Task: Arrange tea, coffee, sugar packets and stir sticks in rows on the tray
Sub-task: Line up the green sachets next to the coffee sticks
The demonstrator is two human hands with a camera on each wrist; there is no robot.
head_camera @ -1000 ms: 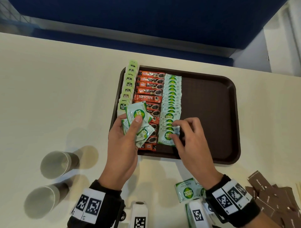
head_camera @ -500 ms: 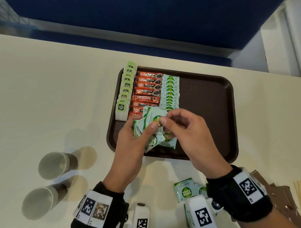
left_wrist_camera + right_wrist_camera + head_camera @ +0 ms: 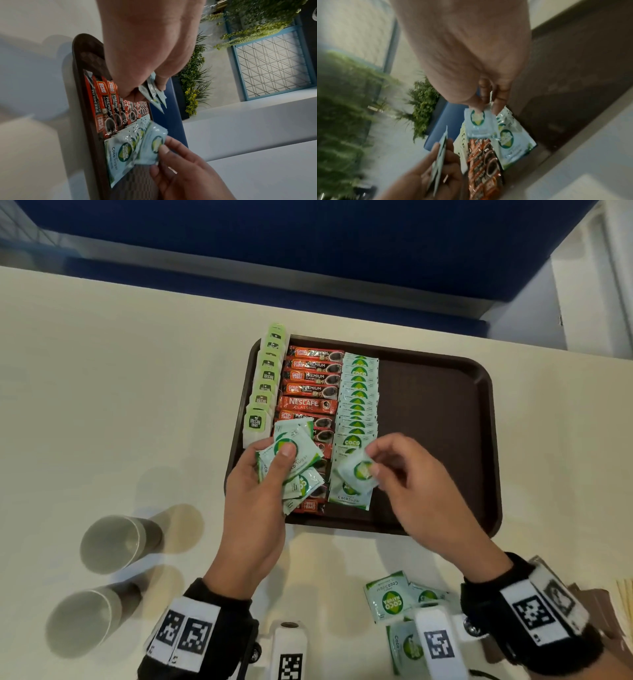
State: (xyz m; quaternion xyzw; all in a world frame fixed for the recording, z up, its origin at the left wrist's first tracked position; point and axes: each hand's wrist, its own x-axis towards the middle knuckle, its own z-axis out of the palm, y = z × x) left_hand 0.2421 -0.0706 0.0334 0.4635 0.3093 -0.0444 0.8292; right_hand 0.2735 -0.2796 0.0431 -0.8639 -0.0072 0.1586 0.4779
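A dark brown tray (image 3: pixel 442 419) holds three rows: green tea bags (image 3: pixel 265 386) along its left rim, red coffee sticks (image 3: pixel 310 390) beside them, and green-white sugar packets (image 3: pixel 358 402) in the third row. My left hand (image 3: pixel 270 460) grips a fanned stack of sugar packets (image 3: pixel 294 463) over the near end of the coffee row. My right hand (image 3: pixel 371 467) pinches a single sugar packet (image 3: pixel 358 472) just above the near end of the sugar row (image 3: pixel 123 148). In the right wrist view the pinched packet (image 3: pixel 478 121) hangs from thumb and fingers.
Loose sugar packets (image 3: pixel 388 597) lie on the cream table near my right wrist. Brown packets (image 3: pixel 596 604) and pale stir sticks (image 3: pixel 625 594) sit at the far right edge. Two paper cups (image 3: pixel 116 539) (image 3: pixel 85 618) lie at the left. The tray's right half is bare.
My right hand took one packet from the stack in my left hand and carried it right, over the near end of the sugar row. The left hand drew back left with its stack.
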